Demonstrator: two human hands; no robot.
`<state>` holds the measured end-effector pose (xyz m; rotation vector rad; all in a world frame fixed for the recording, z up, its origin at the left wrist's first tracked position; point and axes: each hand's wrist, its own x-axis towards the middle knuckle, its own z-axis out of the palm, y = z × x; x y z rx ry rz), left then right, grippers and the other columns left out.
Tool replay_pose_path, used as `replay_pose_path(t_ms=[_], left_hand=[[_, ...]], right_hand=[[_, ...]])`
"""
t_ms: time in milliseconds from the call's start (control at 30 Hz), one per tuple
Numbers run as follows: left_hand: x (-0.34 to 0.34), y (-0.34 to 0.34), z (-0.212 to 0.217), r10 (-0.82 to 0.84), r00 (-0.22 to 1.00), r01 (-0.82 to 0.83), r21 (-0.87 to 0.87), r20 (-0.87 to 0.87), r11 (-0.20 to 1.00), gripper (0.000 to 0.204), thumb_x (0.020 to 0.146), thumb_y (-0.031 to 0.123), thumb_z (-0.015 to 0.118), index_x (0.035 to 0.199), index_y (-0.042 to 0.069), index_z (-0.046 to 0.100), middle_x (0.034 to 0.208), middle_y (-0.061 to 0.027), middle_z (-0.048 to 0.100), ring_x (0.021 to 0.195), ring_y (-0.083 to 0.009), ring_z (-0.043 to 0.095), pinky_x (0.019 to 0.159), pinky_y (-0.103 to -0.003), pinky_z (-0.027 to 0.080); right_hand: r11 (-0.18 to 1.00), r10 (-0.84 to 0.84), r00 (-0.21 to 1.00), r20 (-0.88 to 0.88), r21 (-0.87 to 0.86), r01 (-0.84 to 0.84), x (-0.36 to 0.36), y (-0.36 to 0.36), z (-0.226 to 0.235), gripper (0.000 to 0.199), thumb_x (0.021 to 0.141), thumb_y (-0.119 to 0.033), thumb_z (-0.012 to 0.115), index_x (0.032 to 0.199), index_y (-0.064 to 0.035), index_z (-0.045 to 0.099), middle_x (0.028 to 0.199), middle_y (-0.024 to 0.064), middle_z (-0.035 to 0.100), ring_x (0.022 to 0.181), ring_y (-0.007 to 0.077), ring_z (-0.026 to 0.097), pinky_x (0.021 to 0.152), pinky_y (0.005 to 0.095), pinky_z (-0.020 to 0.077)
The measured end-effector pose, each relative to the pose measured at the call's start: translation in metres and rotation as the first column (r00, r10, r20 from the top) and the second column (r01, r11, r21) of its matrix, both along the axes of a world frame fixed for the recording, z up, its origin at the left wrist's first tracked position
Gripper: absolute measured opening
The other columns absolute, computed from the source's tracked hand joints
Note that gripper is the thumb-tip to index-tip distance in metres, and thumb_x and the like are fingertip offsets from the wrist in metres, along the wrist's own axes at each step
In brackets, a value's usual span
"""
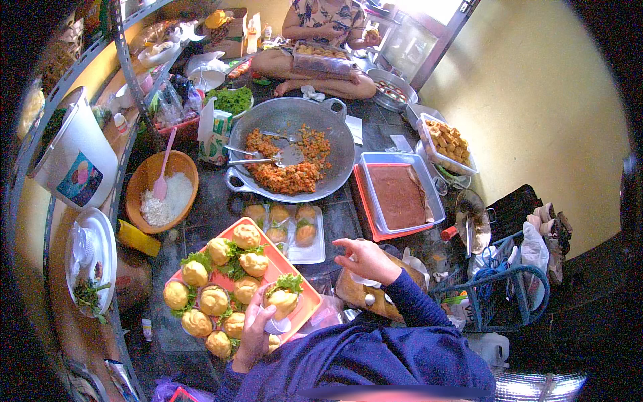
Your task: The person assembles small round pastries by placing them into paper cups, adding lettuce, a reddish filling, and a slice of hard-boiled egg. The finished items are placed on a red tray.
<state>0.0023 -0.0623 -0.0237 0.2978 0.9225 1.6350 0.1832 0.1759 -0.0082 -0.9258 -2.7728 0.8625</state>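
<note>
My left hand [252,340] grips a golden pastry puff [281,305] in a white paper cup, with green lettuce sticking out of its top. Under and beside it lies an orange tray [284,260], carrying several similar puffs [246,289] with lettuce between them. My right hand [372,262] is empty, its fingers stretched out and apart. It hovers by a wooden board [353,288] and the right end of a white tray [312,250] that holds several wrapped puffs [306,231]. My right sleeve and body hide part of the board.
Ahead stands a big metal wok [244,127] with orange filling [288,177] and spoons. Right of it is a container of brown cake [398,194]; left, a brown bowl [189,164] of white food. Another person [328,27] sits at the back. A blue basket [482,295] stands right.
</note>
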Motion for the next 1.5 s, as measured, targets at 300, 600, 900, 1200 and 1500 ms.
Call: replay_pose_path(t_ms=[300, 600, 900, 1200, 1500], left_hand=[[0.001, -0.003, -0.004, 0.007, 1.0, -0.007, -0.02, -0.004, 1.0, 0.058, 0.083, 0.016, 0.057, 0.136, -0.001, 0.039, 0.128, -0.0152, 0.052, 0.12, -0.0247, 0.053, 0.106, -0.036, 0.04], [0.001, -0.004, -0.008, -0.008, 0.999, 0.008, 0.001, -0.042, 1.0, 0.065, 0.083, 0.02, 0.058, 0.138, -0.002, 0.034, 0.13, -0.0209, 0.051, 0.119, -0.0313, 0.055, 0.105, -0.04, 0.043], [0.005, -0.004, -0.008, 0.011, 1.0, -0.01, 0.036, -0.019, 0.999, 0.063, 0.083, 0.021, 0.059, 0.137, -0.002, 0.036, 0.128, -0.0212, 0.053, 0.118, -0.032, 0.056, 0.105, -0.041, 0.043], [0.004, -0.005, -0.009, 0.02, 1.0, -0.02, 0.041, 0.011, 0.999, 0.064, 0.082, 0.021, 0.061, 0.136, -0.002, 0.037, 0.127, -0.0202, 0.054, 0.117, -0.0311, 0.057, 0.103, -0.041, 0.044], [0.002, -0.007, -0.011, 0.044, 0.998, -0.043, 0.018, -0.043, 0.999, 0.065, 0.082, 0.02, 0.06, 0.138, -0.002, 0.035, 0.128, -0.0198, 0.053, 0.117, -0.0306, 0.056, 0.103, -0.04, 0.044]], right_hand=[[1.0, -0.014, 0.992, 0.125, -0.02, 0.017, 0.004, 0.001, -0.005, 0.041, 0.085, -0.029, 0.066, 0.119, -0.0058, 0.06, 0.08, 0.0175, 0.069, 0.078, 0.0342, 0.067, 0.07, 0.0441, 0.0536], [0.974, -0.15, 0.973, -0.177, 0.14, 0.176, -0.006, 0.027, 0.03, 0.061, 0.082, -0.019, 0.07, 0.137, -0.0093, 0.046, 0.08, 0.0169, 0.066, 0.072, 0.0325, 0.066, 0.067, 0.042, 0.0527], [0.642, -0.384, 0.813, -0.438, 0.506, 0.576, -0.031, 0.139, 0.182, 0.07, 0.086, -0.022, 0.067, 0.145, -0.0021, 0.033, 0.073, 0.0183, 0.066, 0.073, 0.0323, 0.067, 0.065, 0.043, 0.0532], [0.734, -0.317, 0.919, -0.233, 0.553, 0.393, -0.05, 0.145, 0.178, 0.066, 0.084, -0.033, 0.069, 0.138, -0.0038, 0.045, 0.08, 0.0175, 0.067, 0.077, 0.0329, 0.067, 0.069, 0.0423, 0.051], [0.768, -0.31, 0.944, -0.114, 0.556, 0.319, -0.052, 0.139, 0.161, 0.063, 0.084, -0.034, 0.066, 0.136, -0.0041, 0.046, 0.085, 0.0215, 0.069, 0.085, 0.038, 0.068, 0.076, 0.0472, 0.0538]])
